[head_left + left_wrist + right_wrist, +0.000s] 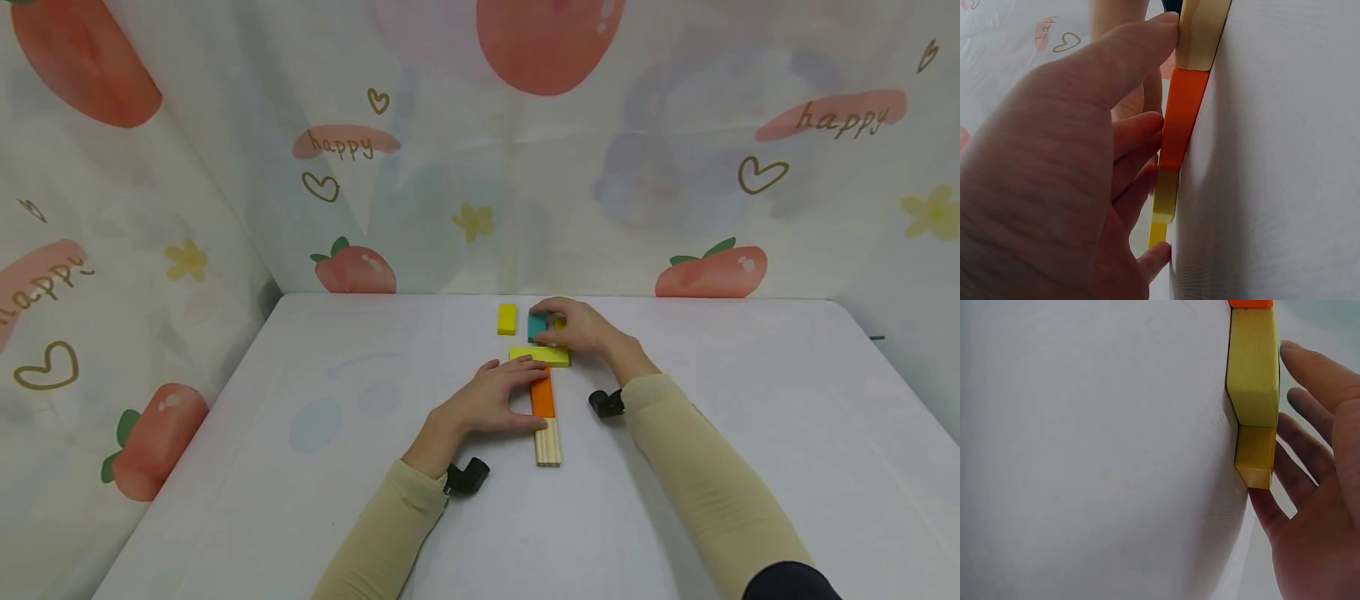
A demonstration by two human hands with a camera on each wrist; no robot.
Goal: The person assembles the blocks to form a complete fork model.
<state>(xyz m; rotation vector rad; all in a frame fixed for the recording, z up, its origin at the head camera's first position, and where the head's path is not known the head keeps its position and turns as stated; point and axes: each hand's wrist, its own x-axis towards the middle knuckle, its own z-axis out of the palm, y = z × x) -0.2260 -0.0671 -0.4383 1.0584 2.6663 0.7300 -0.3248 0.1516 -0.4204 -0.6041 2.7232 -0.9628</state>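
The person wears plain, close-fitting beige sleeves: the left sleeve (382, 533) and right sleeve (708, 471) both reach the wrist, with soft wrinkles in the cloth and a simple cuff. By each cuff sits a small black device, the left device (470, 477) blocky and bent, the right device (603, 404) more rounded at its end. The left hand (487, 400) and right hand (581, 327) are bare, fingers uncovered. A black, round-edged shape (789, 582) overlaps the right sleeve; what it is cannot be told.
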